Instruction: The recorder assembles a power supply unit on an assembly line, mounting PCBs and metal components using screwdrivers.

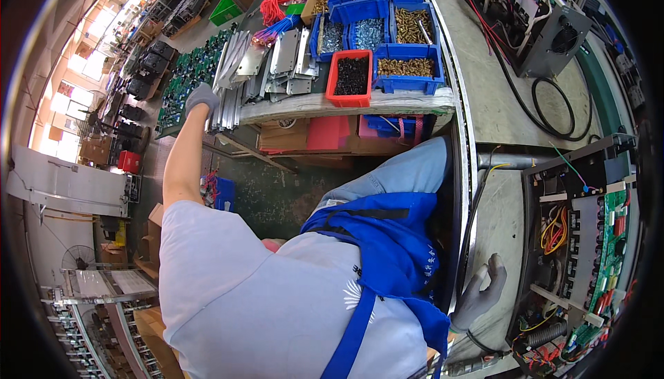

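Observation:
My left hand (201, 97), in a grey glove, is stretched out to the side bench. It lies curled at the edge of a stack of grey metal plates (225, 106), beside rows of green circuit boards (188, 75). What it grips is hidden by the glove's back. My right hand (480, 290), also gloved, rests with spread fingers on the grey line table (494, 213) and holds nothing. Just right of it sits an open black chassis (588, 241) with a green board, coloured wires and metal brackets inside. My blue apron fills the middle of the view.
Blue bins (408, 28) of brass and steel hardware and a red bin (351, 77) of black parts stand on the bench, beside bent metal brackets (285, 61) and red and blue wire bundles (277, 7). A second black unit (546, 26) with a fan and a looped cable (553, 106) lies farther along.

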`<state>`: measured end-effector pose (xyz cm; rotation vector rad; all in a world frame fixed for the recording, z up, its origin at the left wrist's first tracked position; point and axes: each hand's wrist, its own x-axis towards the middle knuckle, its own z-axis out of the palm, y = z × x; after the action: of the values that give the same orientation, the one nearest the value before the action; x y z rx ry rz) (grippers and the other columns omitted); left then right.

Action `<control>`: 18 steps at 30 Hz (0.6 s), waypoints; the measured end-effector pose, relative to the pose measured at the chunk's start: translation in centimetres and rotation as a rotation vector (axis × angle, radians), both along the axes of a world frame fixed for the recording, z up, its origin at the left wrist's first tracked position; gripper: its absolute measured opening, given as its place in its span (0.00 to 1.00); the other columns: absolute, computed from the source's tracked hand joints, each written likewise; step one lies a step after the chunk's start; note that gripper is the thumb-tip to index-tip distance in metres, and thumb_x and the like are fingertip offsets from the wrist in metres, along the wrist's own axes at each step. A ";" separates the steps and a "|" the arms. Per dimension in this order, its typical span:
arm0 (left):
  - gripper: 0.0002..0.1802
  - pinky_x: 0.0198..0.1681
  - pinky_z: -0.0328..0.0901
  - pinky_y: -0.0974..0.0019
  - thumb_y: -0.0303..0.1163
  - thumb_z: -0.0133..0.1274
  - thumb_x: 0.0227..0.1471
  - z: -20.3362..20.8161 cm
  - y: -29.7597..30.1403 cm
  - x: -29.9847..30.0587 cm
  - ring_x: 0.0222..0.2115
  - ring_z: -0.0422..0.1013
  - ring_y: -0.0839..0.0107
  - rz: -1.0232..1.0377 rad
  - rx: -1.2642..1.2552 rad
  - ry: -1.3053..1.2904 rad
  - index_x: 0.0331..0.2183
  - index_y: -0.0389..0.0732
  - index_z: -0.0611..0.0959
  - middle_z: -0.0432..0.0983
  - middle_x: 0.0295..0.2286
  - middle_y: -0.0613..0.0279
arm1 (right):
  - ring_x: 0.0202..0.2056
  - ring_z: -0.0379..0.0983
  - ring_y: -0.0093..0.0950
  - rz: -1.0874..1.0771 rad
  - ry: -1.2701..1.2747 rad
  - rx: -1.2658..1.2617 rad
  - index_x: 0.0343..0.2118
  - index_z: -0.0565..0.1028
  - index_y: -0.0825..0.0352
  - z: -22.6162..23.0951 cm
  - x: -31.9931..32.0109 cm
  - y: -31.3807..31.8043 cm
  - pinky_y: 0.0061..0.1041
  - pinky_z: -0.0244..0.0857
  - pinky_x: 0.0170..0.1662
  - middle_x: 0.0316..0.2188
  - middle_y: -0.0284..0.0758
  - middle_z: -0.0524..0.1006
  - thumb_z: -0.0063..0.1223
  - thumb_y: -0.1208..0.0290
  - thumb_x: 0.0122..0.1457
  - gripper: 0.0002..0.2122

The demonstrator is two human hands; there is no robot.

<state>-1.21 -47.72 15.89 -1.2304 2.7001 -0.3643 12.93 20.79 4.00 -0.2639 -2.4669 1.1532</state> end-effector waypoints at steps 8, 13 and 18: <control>0.17 0.48 0.67 0.50 0.35 0.45 0.54 -4.3 -5.6 -0.1 0.47 0.71 0.51 0.137 -0.114 0.149 0.44 0.42 0.77 0.74 0.46 0.46 | 0.42 0.72 0.36 -0.040 -0.010 0.044 0.43 0.73 0.75 1.6 1.1 -0.7 0.31 0.67 0.46 0.41 0.44 0.75 0.46 0.79 0.56 0.12; 0.16 0.30 0.70 0.57 0.39 0.49 0.51 -3.6 -20.4 -1.3 0.31 0.76 0.58 -0.136 0.141 -0.086 0.32 0.37 0.82 0.78 0.31 0.48 | 0.42 0.73 0.36 -0.043 0.000 -0.002 0.42 0.73 0.76 0.3 1.6 -0.2 0.31 0.67 0.46 0.40 0.44 0.75 0.45 0.80 0.56 0.11; 0.18 0.26 0.67 0.57 0.40 0.50 0.51 1.9 -15.6 -0.5 0.27 0.75 0.60 0.048 0.274 0.178 0.32 0.34 0.82 0.77 0.28 0.48 | 0.41 0.73 0.37 -0.030 0.017 -0.051 0.41 0.72 0.76 2.0 1.6 -1.8 0.31 0.66 0.46 0.39 0.44 0.75 0.46 0.81 0.55 0.11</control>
<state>-1.69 -63.29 17.74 -1.2971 2.7396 0.1252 14.57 18.95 5.95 -0.3038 -2.4133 1.2015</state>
